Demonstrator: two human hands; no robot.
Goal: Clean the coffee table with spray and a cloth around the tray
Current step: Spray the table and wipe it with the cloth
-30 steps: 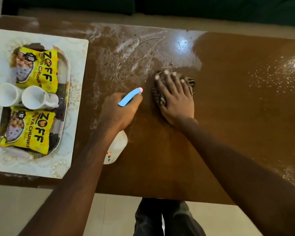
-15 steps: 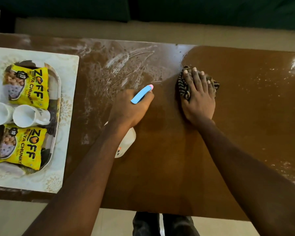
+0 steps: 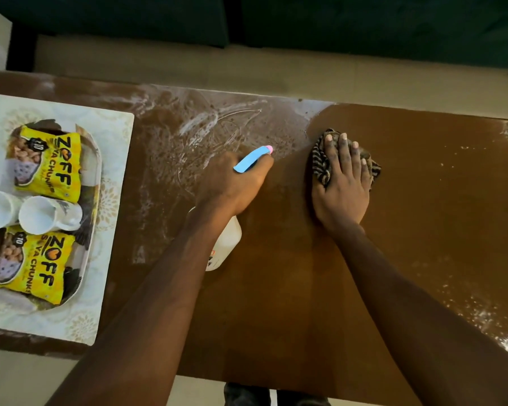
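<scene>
Much of the spray bottle (image 3: pixel 225 244) is hidden. The left hand (image 3: pixel 232 186) and wrist cover its neck and shoulders, so only the blue spray head with its pink tip and a part of the white body show. The print on the body is too small to read. The cloth (image 3: pixel 320 165), striped dark and tan, lies mostly under the right hand (image 3: pixel 342 189), with bunched folds showing on either side of the fingers. The coffee table (image 3: pixel 276 303) runs out of frame on the right. At its left end, the tray (image 3: pixel 98 171) sits on a pale placemat (image 3: pixel 112 142). It is largely covered by two yellow snack packets (image 3: pixel 50 168) and two white cups (image 3: pixel 46 215) lying on their sides. The far-left cup is cut by the frame edge. Below the near table edge only a sliver of the person's dark-clad legs (image 3: pixel 247 394) shows. A dark sofa (image 3: pixel 364 24) beyond the table is too dim to make out.

The left hand grasps the spray bottle around its neck, with the blue head pointing away and to the right over white wet streaks (image 3: pixel 211 124). The bottle's body slants back under the wrist. The right hand lies flat, palm down, fingers straight and close together, pressing the cloth against the table just right of the streaks. Both forearms reach in from the near edge. Fine droplets (image 3: pixel 481 312) speckle the table's right side.
</scene>
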